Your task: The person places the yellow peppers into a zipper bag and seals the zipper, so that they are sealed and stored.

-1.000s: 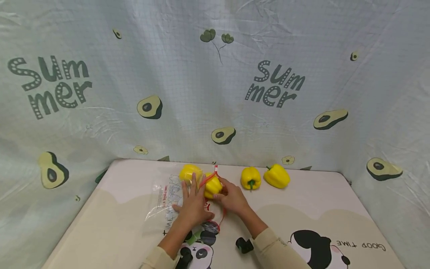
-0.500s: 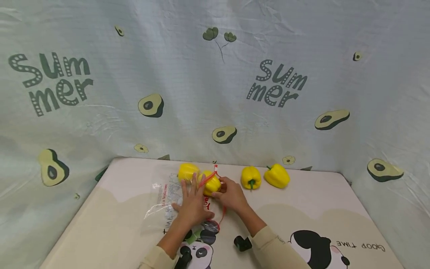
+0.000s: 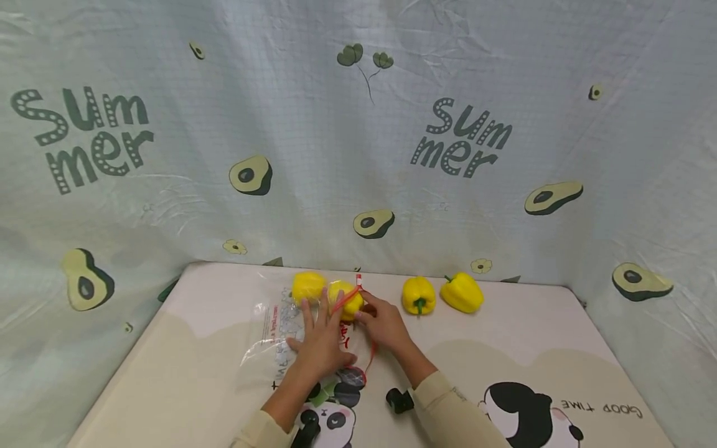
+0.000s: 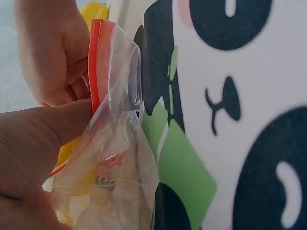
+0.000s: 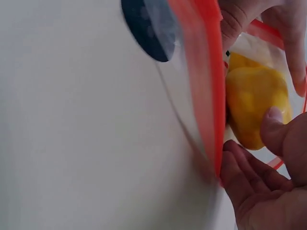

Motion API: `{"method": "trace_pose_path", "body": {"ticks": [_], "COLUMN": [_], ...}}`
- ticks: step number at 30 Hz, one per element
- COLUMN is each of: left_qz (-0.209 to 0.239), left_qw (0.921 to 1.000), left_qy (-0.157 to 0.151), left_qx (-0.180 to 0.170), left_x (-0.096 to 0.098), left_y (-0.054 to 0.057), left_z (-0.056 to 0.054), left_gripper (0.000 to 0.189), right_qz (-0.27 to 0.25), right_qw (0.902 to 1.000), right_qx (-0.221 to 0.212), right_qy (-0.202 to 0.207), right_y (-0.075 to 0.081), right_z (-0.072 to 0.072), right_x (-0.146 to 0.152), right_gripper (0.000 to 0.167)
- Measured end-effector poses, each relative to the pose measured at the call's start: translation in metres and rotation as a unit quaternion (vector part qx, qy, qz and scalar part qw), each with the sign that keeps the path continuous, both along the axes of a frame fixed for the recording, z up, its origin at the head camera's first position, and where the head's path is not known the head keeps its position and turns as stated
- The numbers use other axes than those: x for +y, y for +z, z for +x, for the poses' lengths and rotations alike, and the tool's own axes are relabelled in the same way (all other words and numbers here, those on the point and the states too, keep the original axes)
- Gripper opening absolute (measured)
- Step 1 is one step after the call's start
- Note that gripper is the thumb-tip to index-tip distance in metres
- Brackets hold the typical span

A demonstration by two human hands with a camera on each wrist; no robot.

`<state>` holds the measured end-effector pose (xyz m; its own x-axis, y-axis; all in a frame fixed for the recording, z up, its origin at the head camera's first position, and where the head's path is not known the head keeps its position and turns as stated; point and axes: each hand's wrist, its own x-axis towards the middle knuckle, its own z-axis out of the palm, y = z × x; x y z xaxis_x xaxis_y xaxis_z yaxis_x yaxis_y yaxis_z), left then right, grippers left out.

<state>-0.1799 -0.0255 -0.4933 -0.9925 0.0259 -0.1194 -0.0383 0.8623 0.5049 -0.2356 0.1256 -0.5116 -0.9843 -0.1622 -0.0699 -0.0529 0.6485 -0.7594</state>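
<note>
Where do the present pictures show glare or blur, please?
Head view: pale glare streaks on the clear bag, the rightmost yellow pepper fairly sharp; left wrist view: whitish highlights along the bag's folds; right wrist view: the bag's red rim partly smeared by blur.

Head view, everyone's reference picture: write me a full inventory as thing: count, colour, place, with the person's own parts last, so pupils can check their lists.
Bagged peppers: 2, yellow, within the clear bag, one near its mouth.
Loose peppers: 2, yellow, on the table, right of the bag.
Clear bag: 1, transparent with red edging and print, on the table.
Table: 1, pale with panda prints.
Backdrop: grey-green with avocados and "summer" lettering, around the table.
Black objects: 2, one beside each forearm.
Sleeves: 2, beige, bottom edge.
Left hand: 1, over the bag.
Right hand: 1, at the bag's mouth.
</note>
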Motion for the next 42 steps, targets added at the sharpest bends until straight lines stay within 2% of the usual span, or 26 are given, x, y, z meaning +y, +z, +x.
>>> {"method": "trace_pose_path", "body": {"ticks": [2,9,16,30,37,42], "left_qz": [-0.004,-0.005,-0.005,-0.014,0.007,0.012], "left_qw": [1.0,1.0,1.0,0.9998,0.9997,0.9996], "left_qy": [0.0,-0.001,-0.004,-0.017,-0.025,-0.025], "left_qx": [0.002,0.004,-0.003,0.001,0.002,-0.003], "left_x": [-0.001,-0.003,-0.002,-0.006,-0.006,-0.005], "left_y": [0.001,0.002,0.004,0.009,0.011,0.014], "left_z": [-0.001,-0.004,-0.002,-0.006,-0.007,-0.007], "left_gripper": [0.123,0.126,0.124,0.119,0.123,0.124], "right_qz": [0.007,-0.042,-0.002,0.058,0.107,0.129], "right_qw": [0.9999,0.9978,0.9973,0.9914,0.9837,0.9786], "right_qx": [-0.006,-0.031,-0.045,-0.036,-0.028,-0.02], "right_qy": [-0.006,-0.041,-0.058,-0.112,-0.141,-0.159], "right_y": [0.001,0.003,0.009,0.014,0.016,0.016], "right_z": [-0.002,-0.003,-0.009,-0.014,-0.016,-0.017], "right_x": [-0.002,-0.003,-0.004,-0.017,-0.026,-0.031], "right_gripper": [0.052,0.032,0.023,0.034,0.051,0.052]}}
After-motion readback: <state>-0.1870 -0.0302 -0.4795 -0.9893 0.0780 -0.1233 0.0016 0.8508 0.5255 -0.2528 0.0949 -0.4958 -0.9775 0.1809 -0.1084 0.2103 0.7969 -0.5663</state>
